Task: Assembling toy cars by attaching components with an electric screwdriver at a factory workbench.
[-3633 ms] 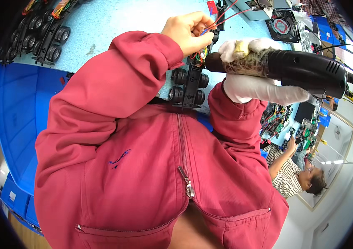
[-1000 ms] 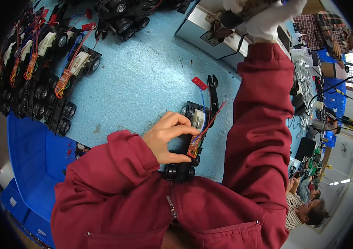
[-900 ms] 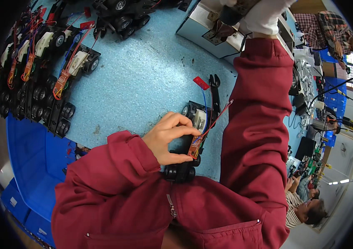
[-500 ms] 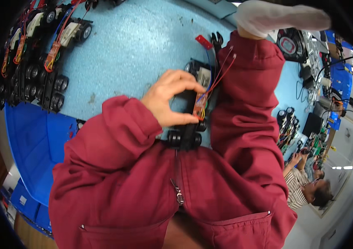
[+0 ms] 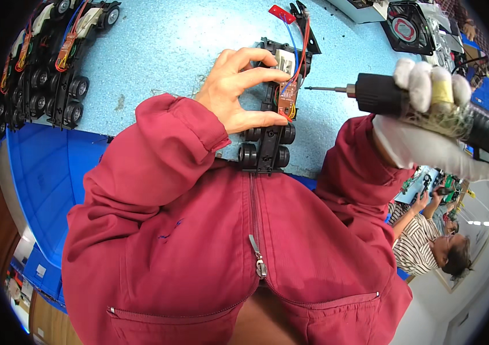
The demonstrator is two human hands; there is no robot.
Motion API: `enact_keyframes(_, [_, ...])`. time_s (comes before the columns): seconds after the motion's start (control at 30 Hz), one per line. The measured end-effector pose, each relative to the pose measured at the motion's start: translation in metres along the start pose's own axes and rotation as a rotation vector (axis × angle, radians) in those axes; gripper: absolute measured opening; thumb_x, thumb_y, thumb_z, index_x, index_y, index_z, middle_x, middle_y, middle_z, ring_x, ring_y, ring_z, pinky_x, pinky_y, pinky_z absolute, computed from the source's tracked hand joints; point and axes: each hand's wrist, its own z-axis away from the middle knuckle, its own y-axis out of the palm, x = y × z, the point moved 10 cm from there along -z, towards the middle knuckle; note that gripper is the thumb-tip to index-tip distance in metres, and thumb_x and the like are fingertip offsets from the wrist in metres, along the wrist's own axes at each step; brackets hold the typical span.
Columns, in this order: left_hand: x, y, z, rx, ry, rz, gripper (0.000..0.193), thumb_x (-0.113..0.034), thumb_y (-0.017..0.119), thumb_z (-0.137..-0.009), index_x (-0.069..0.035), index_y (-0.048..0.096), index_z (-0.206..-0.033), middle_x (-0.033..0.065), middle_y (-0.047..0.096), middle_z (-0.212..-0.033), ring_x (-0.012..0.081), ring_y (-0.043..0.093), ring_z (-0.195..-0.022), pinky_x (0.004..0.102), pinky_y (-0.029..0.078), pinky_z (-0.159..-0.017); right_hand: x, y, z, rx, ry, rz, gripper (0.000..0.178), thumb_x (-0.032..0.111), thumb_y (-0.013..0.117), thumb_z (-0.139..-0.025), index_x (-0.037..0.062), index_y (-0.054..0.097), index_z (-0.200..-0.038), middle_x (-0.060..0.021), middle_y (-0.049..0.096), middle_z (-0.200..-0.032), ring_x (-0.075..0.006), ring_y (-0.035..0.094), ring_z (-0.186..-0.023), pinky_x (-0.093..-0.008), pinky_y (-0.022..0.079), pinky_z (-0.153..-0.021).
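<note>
My bare left hand [image 5: 227, 89] pinches a small brown circuit board [image 5: 288, 100] between thumb and fingers. The board lies on a black wheeled toy-vehicle chassis [image 5: 268, 148], beside a whitish block [image 5: 284, 60]. Red and blue wires run from it toward the far end, where a small red board [image 5: 282, 13] hangs by a blue wire. My right hand [image 5: 417, 138], in a white glove, is closed around a black electric screwdriver [image 5: 378, 93]. Its thin bit points left at the circuit board, with a gap between them.
Several similar chassis with boards and wires [image 5: 63, 69] stand at the left of the light-blue table [image 5: 158, 46]. A blue bin [image 5: 43, 195] sits below its edge. A black fan [image 5: 408, 29] stands at the far right. Another person in stripes [image 5: 414, 247] works at the right.
My right hand has come back from the far right and now holds the electric screwdriver. Its sleeve no longer covers part of the chassis. My left hand stays at the circuit board.
</note>
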Motion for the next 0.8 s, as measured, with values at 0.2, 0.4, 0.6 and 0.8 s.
enact_keyframes(0.2, [-0.004,0.005,0.001,0.044,-0.002,-0.052,0.056,-0.021,0.084,-0.054,-0.014,0.064,-0.106,0.0049,0.05,-0.112,0.0221,0.046,-0.095,0.0324,0.042,-0.082,-0.014,-0.009,0.017,-0.088,0.005,0.016,0.082,0.091,0.05,-0.044,0.0145,0.05,-0.074,0.0021,0.045,-0.056,-0.016,0.05,-0.054,-0.032,0.035,-0.058])
enact_keyframes(0.4, [-0.005,0.004,0.0,-0.012,0.017,-0.022,0.053,-0.028,0.083,-0.053,-0.018,0.064,-0.101,0.0014,0.052,-0.108,0.0232,0.045,-0.087,0.034,0.043,-0.078,-0.02,-0.01,0.02,-0.139,-0.038,0.09,0.088,0.094,0.044,-0.044,0.0125,0.054,-0.077,-0.0014,0.049,-0.059,-0.0195,0.051,-0.053,-0.0346,0.039,-0.058])
enact_keyframes(0.6, [-0.008,0.005,0.003,0.042,-0.019,-0.022,0.053,-0.018,0.082,-0.056,-0.013,0.064,-0.106,0.0058,0.05,-0.113,0.022,0.046,-0.093,0.0329,0.042,-0.081,-0.028,-0.006,0.023,-0.166,-0.091,0.124,0.091,0.095,0.039,-0.044,0.0108,0.053,-0.074,-0.0031,0.049,-0.057,-0.0208,0.051,-0.05,-0.0353,0.039,-0.055])
enact_keyframes(0.8, [-0.01,0.003,0.0,0.011,0.01,0.001,0.051,-0.016,0.081,-0.056,-0.012,0.064,-0.103,0.0051,0.051,-0.111,0.0224,0.046,-0.089,0.0331,0.042,-0.08,-0.03,0.019,0.016,-0.147,-0.074,0.178,0.088,0.095,0.04,-0.046,0.0085,0.042,-0.065,-0.0034,0.042,-0.049,-0.0215,0.046,-0.041,-0.0344,0.038,-0.044])
